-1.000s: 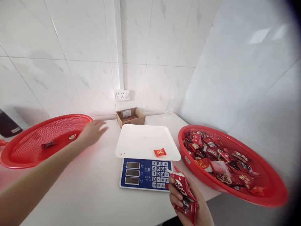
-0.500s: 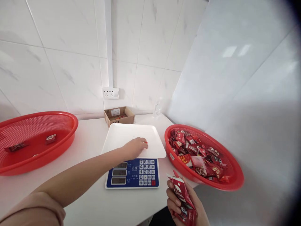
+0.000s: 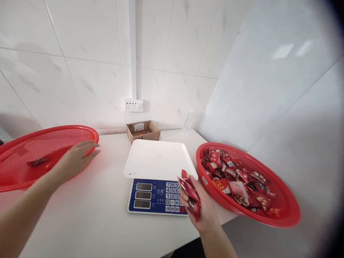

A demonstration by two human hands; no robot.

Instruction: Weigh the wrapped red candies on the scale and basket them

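Note:
My left hand [image 3: 76, 159] reaches over the right side of the left red basket [image 3: 92, 134], fingers stretched and apart, nothing seen in them. A dark red snack packet [image 3: 37, 162] lies inside that basket; my hand and forearm hide part of the basket's inside. Held in my closed right hand [image 3: 204, 208] are red snack packets [image 3: 191, 195], just in front of the white weighing pan [image 3: 161, 157]. That pan tops a blue-faced digital scale [image 3: 158, 200], whose right keys are partly covered by my right hand.
At the right, a second red basket [image 3: 292, 209] holds many red snack packets [image 3: 236, 173] and overhangs the white table [image 3: 107, 222]. Behind the scale stand an open cardboard box [image 3: 146, 134] and a clear plastic bottle [image 3: 188, 123]. A socket [image 3: 134, 105] is on the wall.
My left hand has left the weighing pan and moved left to the basket, its fingers now apart. My right hand, still gripping the packets, has risen toward the pan. The view has shifted slightly.

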